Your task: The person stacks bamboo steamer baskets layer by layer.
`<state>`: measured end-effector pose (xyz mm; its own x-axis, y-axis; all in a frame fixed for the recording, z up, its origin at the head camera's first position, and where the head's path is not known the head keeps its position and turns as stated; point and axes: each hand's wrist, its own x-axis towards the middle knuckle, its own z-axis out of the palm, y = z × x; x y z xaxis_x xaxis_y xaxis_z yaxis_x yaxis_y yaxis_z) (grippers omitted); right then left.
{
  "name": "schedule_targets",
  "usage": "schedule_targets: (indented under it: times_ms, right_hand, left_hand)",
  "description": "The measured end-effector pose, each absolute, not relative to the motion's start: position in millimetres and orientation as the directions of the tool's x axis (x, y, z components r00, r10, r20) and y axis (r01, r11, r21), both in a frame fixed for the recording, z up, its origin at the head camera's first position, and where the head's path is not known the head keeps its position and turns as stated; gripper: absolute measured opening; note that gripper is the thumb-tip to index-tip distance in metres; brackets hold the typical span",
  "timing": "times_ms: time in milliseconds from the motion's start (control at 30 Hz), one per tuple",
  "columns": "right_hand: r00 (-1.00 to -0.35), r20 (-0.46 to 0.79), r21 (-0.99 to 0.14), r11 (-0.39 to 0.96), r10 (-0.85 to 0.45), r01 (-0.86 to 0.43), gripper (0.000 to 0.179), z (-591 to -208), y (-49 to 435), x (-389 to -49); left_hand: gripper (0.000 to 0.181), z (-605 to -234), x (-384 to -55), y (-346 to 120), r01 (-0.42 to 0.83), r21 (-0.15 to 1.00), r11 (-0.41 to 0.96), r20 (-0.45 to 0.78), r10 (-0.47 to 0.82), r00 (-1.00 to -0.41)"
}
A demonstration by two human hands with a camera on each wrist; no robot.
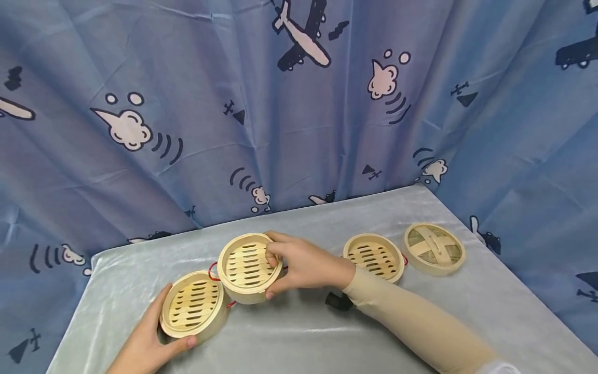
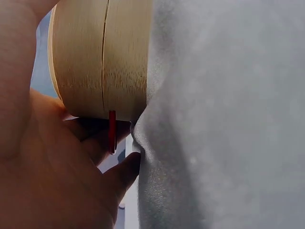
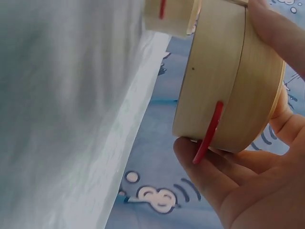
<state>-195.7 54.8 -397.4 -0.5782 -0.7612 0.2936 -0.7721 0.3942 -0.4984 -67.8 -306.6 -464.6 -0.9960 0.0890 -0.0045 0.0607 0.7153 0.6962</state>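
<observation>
A round bamboo steamer basket (image 1: pixel 193 306) with a slatted bottom stands on the cloth at the left. My left hand (image 1: pixel 145 335) grips its side, thumb at the front and fingers around the far left. Its red loop (image 2: pixel 112 133) shows in the left wrist view. Just to the right, my right hand (image 1: pixel 306 262) holds a second steamer basket (image 1: pixel 247 265), raised and slightly tilted. Some fingers reach over the rim and the thumb lies on the outer wall. The right wrist view shows this basket (image 3: pixel 224 71) off the cloth, with a red loop (image 3: pixel 209 131).
A third steamer basket (image 1: pixel 369 254) stands behind my right forearm, partly covered by it. Beyond it at the right lies a woven bamboo lid (image 1: pixel 435 249) with a handle strip. A small black object (image 1: pixel 338 301) sits beside the forearm. A patterned curtain (image 1: pixel 299 130) hangs behind the table.
</observation>
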Motion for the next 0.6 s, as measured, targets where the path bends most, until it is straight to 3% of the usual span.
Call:
schedule_targets:
  times_ms: [267,600]
  right_hand:
    - [-0.501,0.337,-0.498,0.301,-0.797,-0.813,0.060,-393,22,-197]
    - [-0.484,0.325,-0.525,0.271,-0.812,-0.807,0.058,-392,-14,-190]
  left_hand:
    - [0.123,-469,-65,-308,0.145,0.709,0.690,0.095,0.111,-0.989]
    - [0.123,-471,-70,-313,0.166,0.712,0.682,0.117,0.117,-0.986]
